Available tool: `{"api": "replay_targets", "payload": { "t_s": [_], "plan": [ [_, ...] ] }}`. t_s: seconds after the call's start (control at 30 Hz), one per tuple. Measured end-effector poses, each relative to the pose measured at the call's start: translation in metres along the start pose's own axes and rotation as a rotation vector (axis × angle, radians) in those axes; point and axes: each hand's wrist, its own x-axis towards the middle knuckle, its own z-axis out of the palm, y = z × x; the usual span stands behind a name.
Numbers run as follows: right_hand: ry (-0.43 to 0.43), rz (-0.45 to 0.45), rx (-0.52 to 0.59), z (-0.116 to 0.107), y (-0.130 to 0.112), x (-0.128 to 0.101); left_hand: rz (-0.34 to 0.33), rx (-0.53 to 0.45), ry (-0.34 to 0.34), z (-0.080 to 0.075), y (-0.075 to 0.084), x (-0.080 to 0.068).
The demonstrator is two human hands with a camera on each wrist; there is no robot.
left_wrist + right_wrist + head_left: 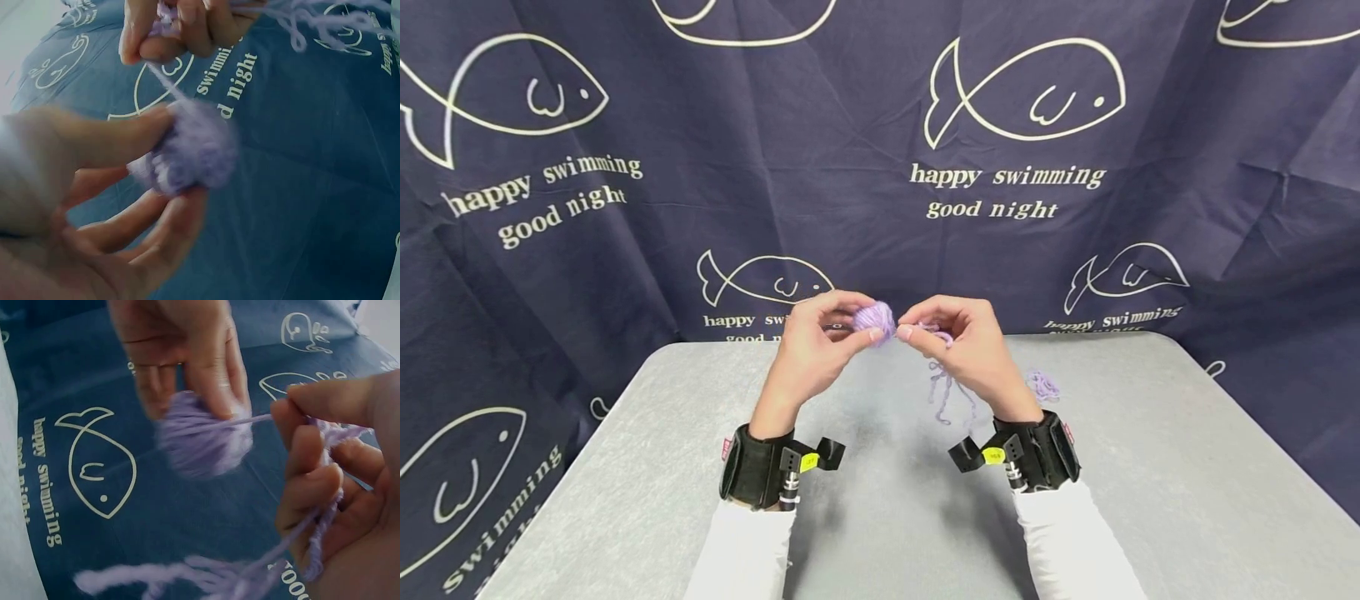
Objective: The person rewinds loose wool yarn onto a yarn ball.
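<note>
The left hand [811,348] pinched a soft, light yarn ball [875,319], best gripped gently around its middle, while the right hand [967,348] pinched its strand [256,417]

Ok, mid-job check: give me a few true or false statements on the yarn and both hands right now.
1. The left hand holds the purple yarn ball. True.
2. The right hand is empty. False: it pinches the yarn strand running from the ball.
3. The ball rests on the grey table. False: it is held above it.
4. Loose yarn hangs below the right hand. True.
5. A small yarn clump lies on the table. True.
</note>
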Motion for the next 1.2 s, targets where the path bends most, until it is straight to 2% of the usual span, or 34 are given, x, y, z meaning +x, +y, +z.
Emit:
{"api": "replay_targets", "payload": {
  "t_s": [0.1, 0.23, 0.37, 0.5, 0.6, 0.67, 0.73, 0.83, 0.9, 1.0, 1.1, 1.2],
  "plan": [
    [0.077, 0.018, 0.055, -0.004, 0.000, 0.000, -0.024, 0.041, -0.142, -0.002, 0.000, -0.001],
    [0.166, 0.030, 0.195, -0.008, 0.001, 0.001, -0.032, 0.071, -0.335, -0.004, -0.001, -0.003],
    [0.243, 0.046, 0.361, -0.010, 0.001, 0.003, -0.024, 0.036, -0.516, -0.006, -0.002, -0.004],
    [0.296, 0.069, 0.436, -0.013, 0.001, 0.005, 0.014, -0.155, -0.644, -0.008, -0.002, -0.005],
    [0.299, 0.075, 0.418, -0.013, 0.003, 0.005, 0.040, -0.356, -0.675, -0.009, 0.000, -0.006],
    [0.289, 0.078, 0.346, -0.013, 0.005, 0.005, 0.058, -0.487, -0.648, -0.009, 0.002, -0.007],
    [0.267, 0.073, 0.243, -0.011, 0.007, 0.005, 0.085, -0.591, -0.584, -0.009, 0.004, -0.007],
    [0.205, 0.068, 0.080, -0.009, 0.009, 0.004, 0.146, -0.690, -0.438, -0.005, 0.005, -0.005],
    [0.151, 0.059, 0.021, -0.006, 0.010, 0.004, 0.170, -0.726, -0.332, -0.002, 0.006, -0.003],
    [0.060, 0.051, -0.034, -0.001, 0.009, 0.003, 0.143, -0.771, -0.163, 0.003, 0.008, -0.002],
    [-0.032, 0.028, -0.063, 0.003, 0.006, 0.002, 0.085, -0.731, 0.015, 0.007, 0.009, 0.000],
    [-0.093, 0.003, -0.081, 0.005, 0.003, 0.001, 0.048, -0.527, 0.155, 0.008, 0.007, 0.002]
  ]
}}
